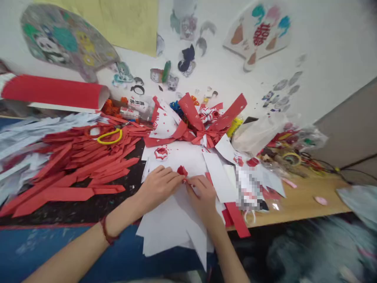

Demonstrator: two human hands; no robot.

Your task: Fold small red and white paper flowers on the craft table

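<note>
Your two forearms come in from the bottom edge, the left one wearing a red cord bracelet (105, 232), and they meet over the middle of the wooden bench (306, 196).

Biggest on that bench is the heap of long red paper strips (88, 165), spread to your left with yellow-handled scissors (109, 136) lying on top. Behind it a red roll of paper (53, 92) lies on its side against the wall. Straight ahead of you sits a fanned stack of white paper sheets (173, 224), its corners overhanging the near edge. It seems to serve as a clean pad under your hands, keeping the work off the clutter.

Your left hand (159, 184) and right hand (203, 194) rest low on those sheets, fingertips meeting. That low rest likely steadies them for fine work. Each grip is closed: the left fingertips pinch the small folded red paper piece (182, 170) from its left, and the right thumb and forefinger nip its near edge.

That piece stands just above the white stack, between your two hands. Its peak points up and away from you, toward the wall, and its long axis appears to run the same way, though it is too small to be sure.
</note>
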